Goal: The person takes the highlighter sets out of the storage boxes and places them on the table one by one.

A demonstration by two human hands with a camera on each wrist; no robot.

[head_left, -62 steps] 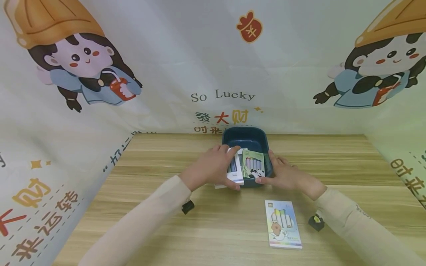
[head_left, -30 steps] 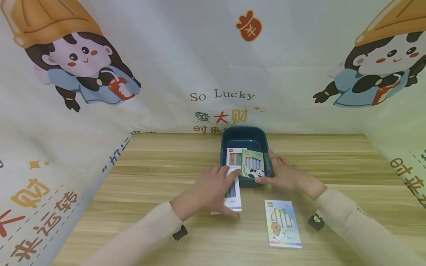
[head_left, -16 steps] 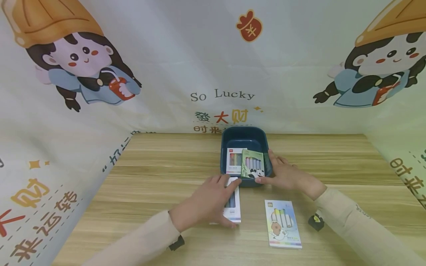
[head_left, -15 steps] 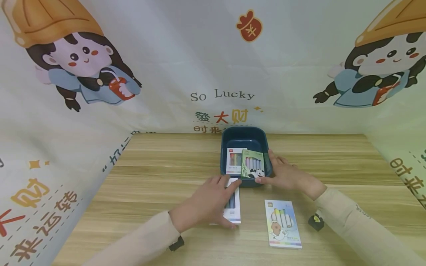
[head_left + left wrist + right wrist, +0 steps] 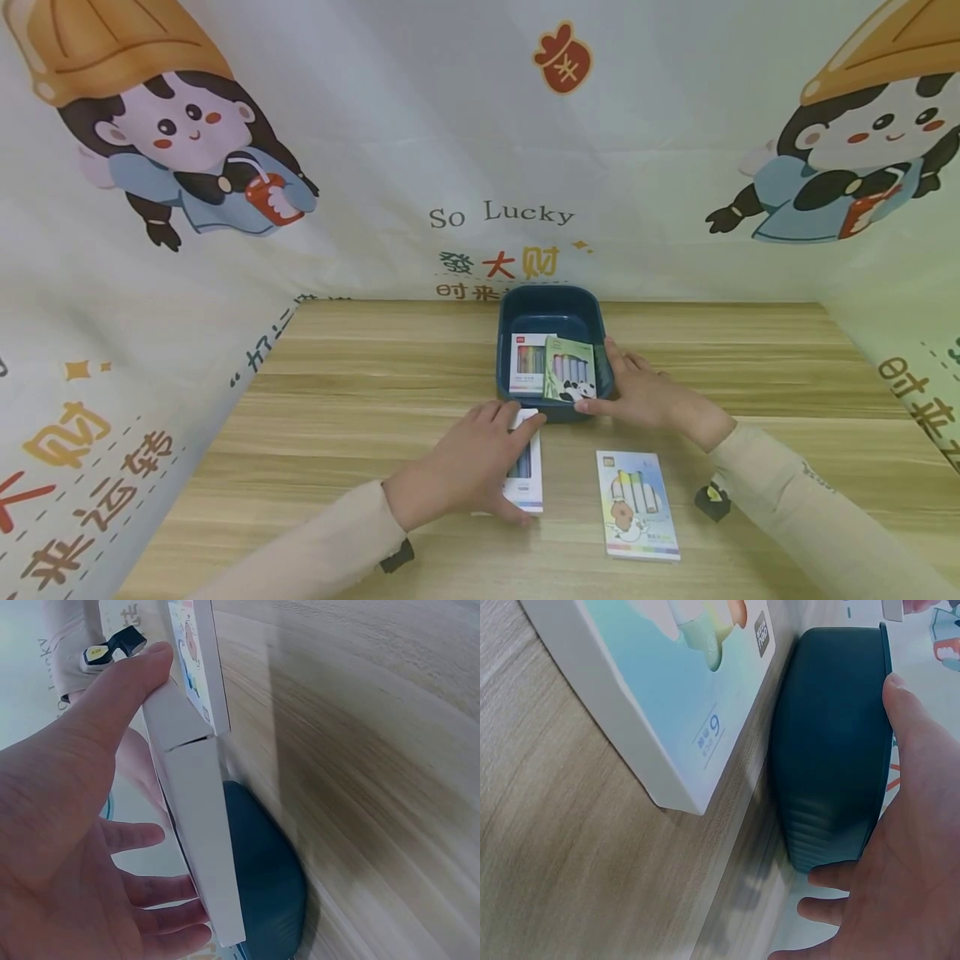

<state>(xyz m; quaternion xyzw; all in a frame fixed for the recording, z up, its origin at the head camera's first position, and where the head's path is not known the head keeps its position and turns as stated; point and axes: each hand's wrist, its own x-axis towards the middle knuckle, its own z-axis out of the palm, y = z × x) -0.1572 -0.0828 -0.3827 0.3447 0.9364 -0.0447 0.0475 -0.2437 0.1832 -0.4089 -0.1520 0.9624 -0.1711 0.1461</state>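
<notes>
The white box [image 5: 531, 487] has moved nearer the person, from over the blue tub [image 5: 551, 322] to just in front of it. The left hand [image 5: 465, 458], back upward, grips it lengthwise between thumb and fingers; well apart, the right hand [image 5: 641, 393] clasps the tub's near right corner, thumb on the rim.

left grip [image 5: 471, 458] covered part of white box [image 5: 529, 492] | green box [image 5: 568, 367] hid right side of red-logo box [image 5: 527, 360] | tub [image 5: 550, 323] blocked some wall lettering [image 5: 467, 292]
</notes>
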